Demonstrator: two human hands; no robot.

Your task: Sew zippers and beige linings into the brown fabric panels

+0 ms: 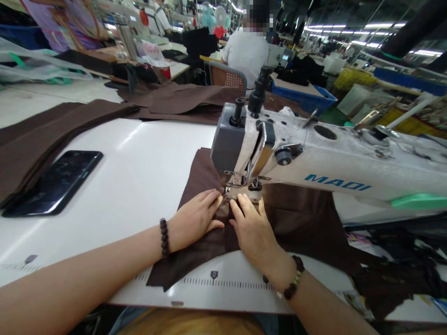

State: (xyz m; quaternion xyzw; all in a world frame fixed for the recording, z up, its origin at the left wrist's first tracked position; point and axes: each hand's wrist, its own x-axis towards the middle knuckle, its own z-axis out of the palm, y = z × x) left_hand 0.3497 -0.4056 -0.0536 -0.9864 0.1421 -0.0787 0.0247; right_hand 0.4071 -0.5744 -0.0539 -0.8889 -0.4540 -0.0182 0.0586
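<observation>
Dark brown fabric [300, 223] lies across the white table, passing under the head of a sewing machine [335, 163] marked MAQI. My left hand [197, 216] rests on the cloth just left of the presser foot, fingers stretched out and thumb apart. On the fabric in front of the needle area is my right hand [253, 228], its fingers spread and lying flat near the metal plate [246, 191]. Both hands press on the cloth without gripping it. The needle tip itself is too small to make out.
A black phone [56, 184] lies at the left beside stacked brown fabric pieces [70, 121]. Dark scraps [394, 270] sit at the right. A ruler scale [230, 283] runs along the table's front. Beyond the machine, a person [246, 56] sits near a blue crate [303, 93].
</observation>
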